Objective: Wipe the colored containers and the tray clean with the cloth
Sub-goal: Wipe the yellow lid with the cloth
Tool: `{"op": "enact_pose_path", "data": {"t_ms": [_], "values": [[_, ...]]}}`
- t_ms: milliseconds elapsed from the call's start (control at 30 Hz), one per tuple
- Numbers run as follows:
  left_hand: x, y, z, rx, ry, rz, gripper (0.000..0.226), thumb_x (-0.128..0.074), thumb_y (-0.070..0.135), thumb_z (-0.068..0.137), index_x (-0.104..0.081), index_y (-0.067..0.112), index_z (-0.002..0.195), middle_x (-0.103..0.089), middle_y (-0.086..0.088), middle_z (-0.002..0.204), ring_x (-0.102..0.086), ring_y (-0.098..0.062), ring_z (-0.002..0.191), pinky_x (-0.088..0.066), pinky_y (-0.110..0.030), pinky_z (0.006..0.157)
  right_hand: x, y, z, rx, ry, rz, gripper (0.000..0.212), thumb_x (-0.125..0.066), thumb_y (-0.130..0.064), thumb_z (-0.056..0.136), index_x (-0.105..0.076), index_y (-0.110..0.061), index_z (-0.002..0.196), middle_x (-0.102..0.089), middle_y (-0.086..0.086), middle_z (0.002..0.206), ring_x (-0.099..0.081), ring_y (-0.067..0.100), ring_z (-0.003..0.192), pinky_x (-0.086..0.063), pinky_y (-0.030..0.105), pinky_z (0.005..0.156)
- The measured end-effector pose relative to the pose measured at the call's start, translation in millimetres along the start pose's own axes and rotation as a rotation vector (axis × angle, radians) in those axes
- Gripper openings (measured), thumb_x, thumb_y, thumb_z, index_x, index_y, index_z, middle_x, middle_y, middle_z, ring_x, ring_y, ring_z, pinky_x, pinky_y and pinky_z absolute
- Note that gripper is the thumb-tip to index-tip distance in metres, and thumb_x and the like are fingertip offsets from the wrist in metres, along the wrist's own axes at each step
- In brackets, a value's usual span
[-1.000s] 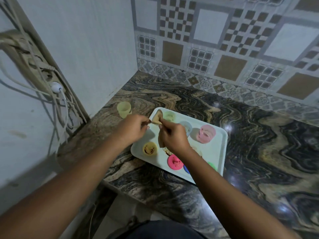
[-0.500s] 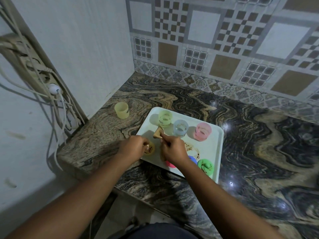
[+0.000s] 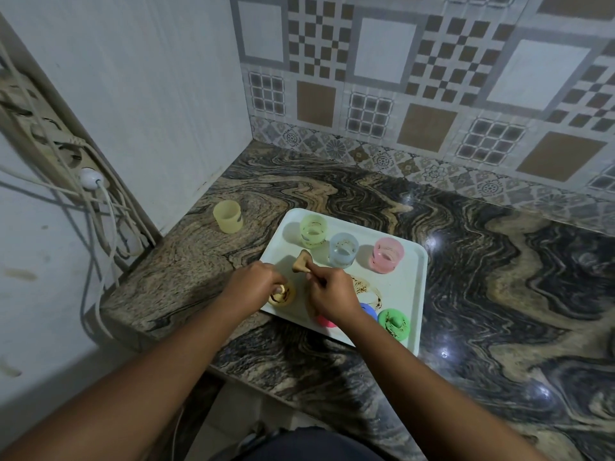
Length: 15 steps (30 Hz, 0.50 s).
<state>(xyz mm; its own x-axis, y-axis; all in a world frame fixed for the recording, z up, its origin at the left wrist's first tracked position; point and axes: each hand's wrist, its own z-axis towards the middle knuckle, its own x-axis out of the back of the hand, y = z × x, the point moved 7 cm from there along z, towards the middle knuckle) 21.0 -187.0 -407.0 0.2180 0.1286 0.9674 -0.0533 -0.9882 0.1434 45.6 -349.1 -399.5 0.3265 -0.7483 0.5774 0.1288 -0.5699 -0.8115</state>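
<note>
A white tray [image 3: 407,287] lies on the marble counter with a brown stain ring near its middle. At its back stand a light green cup [image 3: 313,231], a pale blue cup [image 3: 343,249] and a pink cup [image 3: 388,254]. My left hand [image 3: 256,283] grips a small yellow lid [image 3: 283,295] smeared with brown at the tray's front left. My right hand [image 3: 327,291] holds a tan cloth [image 3: 301,261] whose end sticks up. A pink lid [image 3: 326,322], a blue lid [image 3: 369,310] and a green lid [image 3: 394,322] sit at the front, partly hidden by my right wrist.
A yellow cup [image 3: 227,216] stands off the tray on the counter [image 3: 499,294] near the left wall. A power strip with a white plug [image 3: 90,178] and hanging cables is on the left wall. Patterned tiles back the counter.
Both hands came down from the tray's back left to its front left. My left hand now grips the yellow lid there. The camera view shifted.
</note>
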Motion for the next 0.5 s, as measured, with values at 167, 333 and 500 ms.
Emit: {"op": "enact_pose_path", "data": {"t_ms": [167,333,500], "values": [[-3,-3,-2,-0.053,-0.013,-0.025,0.026,-0.062,0.029,0.094,-0.070,0.034,0.119,-0.065,0.007,0.115,-0.058,-0.019,0.111,-0.052,-0.035,0.078,0,1,1,-0.014,-0.014,0.007,0.037,-0.055,-0.018,0.101,-0.064,-0.021,0.137,-0.076,0.010,0.105,-0.063,0.015,0.089,-0.036,0.020,0.071],[19,-12,3,0.120,0.092,-0.345,0.026,-0.069,0.019,0.091,-0.072,0.018,0.117,-0.068,-0.005,0.118,-0.063,-0.025,0.105,-0.052,-0.034,0.084,6,-4,0,0.029,0.021,0.071,0.036,-0.057,-0.018,0.100,-0.065,-0.021,0.136,-0.078,0.006,0.096,-0.065,0.010,0.082,-0.041,0.020,0.070],[62,-13,-2,0.261,0.228,-0.885,0.017,-0.074,0.012,0.087,-0.072,0.018,0.103,-0.069,0.002,0.104,-0.070,-0.019,0.088,-0.062,-0.035,0.056,17,-30,6,0.093,0.011,0.260,0.033,-0.059,-0.015,0.101,-0.066,-0.018,0.134,-0.076,-0.007,0.093,-0.062,-0.010,0.074,-0.046,0.015,0.071]]}}
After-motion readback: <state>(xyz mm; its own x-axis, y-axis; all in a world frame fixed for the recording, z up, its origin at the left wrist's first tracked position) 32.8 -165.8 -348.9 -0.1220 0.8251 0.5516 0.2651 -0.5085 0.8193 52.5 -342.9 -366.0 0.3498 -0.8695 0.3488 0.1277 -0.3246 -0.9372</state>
